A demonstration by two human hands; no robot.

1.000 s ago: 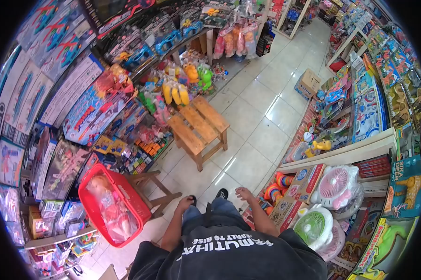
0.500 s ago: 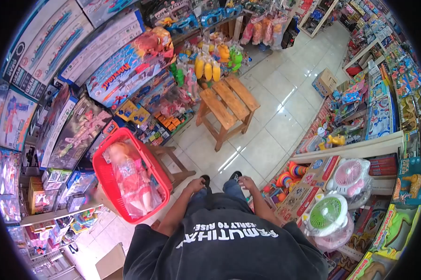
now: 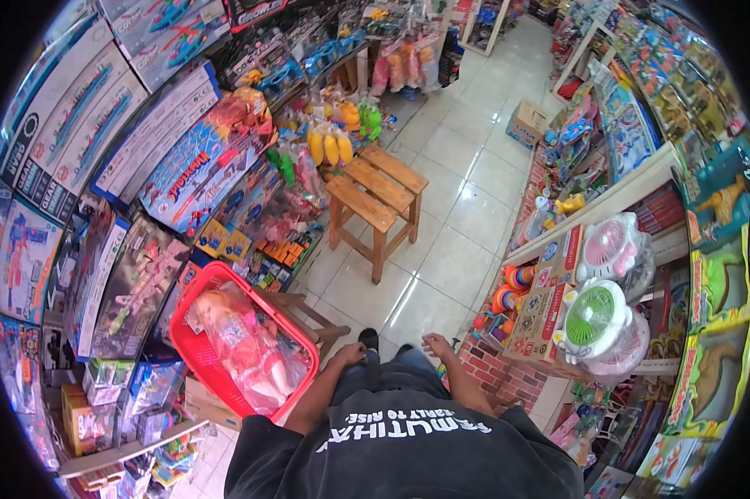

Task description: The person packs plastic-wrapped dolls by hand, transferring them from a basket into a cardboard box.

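Note:
My left hand (image 3: 349, 355) hangs beside my thigh, its fingers loosely bent and nothing visible in it. Close to its left, a red plastic basket (image 3: 308, 359) rests on a wooden support (image 3: 321, 320) that is mostly hidden beneath it. Inside the basket lies a doll (image 3: 246, 341) in a pink-red outfit, wrapped in clear plastic. My right hand (image 3: 436, 345) hangs at my other side with loosely curled, slightly separated fingers and holds nothing I can see. Ahead of my feet stands a slatted wooden stool (image 3: 378, 190), apart from both hands.
Toy boxes (image 3: 200, 162) line the left shelves, with bagged yellow toys (image 3: 329, 148) hanging past them. To the right are a green-and-white fan (image 3: 593, 318), a pink-and-white fan (image 3: 609, 247) and stacked cartons (image 3: 537, 324). A tiled aisle (image 3: 466, 195) runs ahead, past a cardboard box (image 3: 526, 123).
The view has shifted: the stool and far aisle appear further left, while the basket sits lower. Both hands remain by my sides, and the doll still lies in the basket.

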